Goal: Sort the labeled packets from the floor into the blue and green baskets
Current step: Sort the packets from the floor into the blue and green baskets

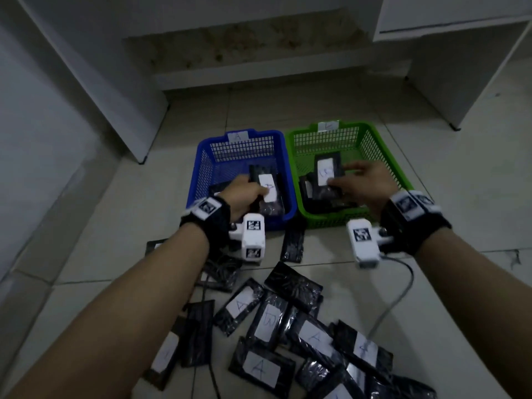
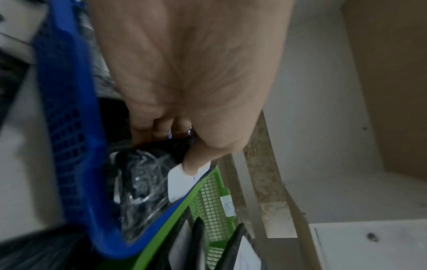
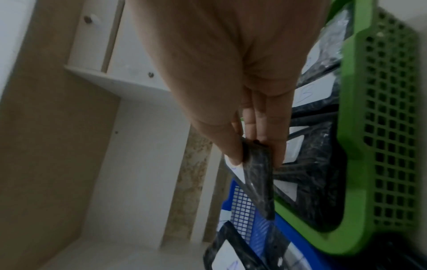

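Left hand: the person's left hand (image 1: pixel 244 194) reaches over the blue plastic mesh basket (image 1: pixel 207 165) and pinches a black plastic-wrapped packet with a white paper label (image 1: pixel 266 191); in the left wrist view the thumb (image 2: pixel 196 160) presses on the white label while the other fingers curl under the packet's end.
Left packet: it is held tilted inside the blue basket, its lower end near the basket's front rim; the letter on its label looks like an A, though the hand covers part of it.
Right hand: the person's right hand (image 1: pixel 365 182) is over the green plastic mesh basket (image 1: pixel 383 156), thumb and fingers closed on the edge of a second black packet with a white label (image 1: pixel 326 171); the right wrist view shows the thumb (image 3: pixel 228 146) on one face and the fingers on the other.
Right packet: it is held above other black packets already lying in the green basket; its letter is too blurred to read.
Baskets: they stand side by side on the pale tiled floor (image 1: pixel 431 298), blue on the left and green on the right, rims touching, each with a small white tag on its far rim.
Floor pile: many black labelled packets (image 1: pixel 259 367) lie scattered and overlapping in front of the baskets, several marked A, one marked B.
Wrists: each wears a black strap carrying a white camera unit (image 1: pixel 253 237), and a grey cable (image 1: pixel 397 298) trails from the right one.
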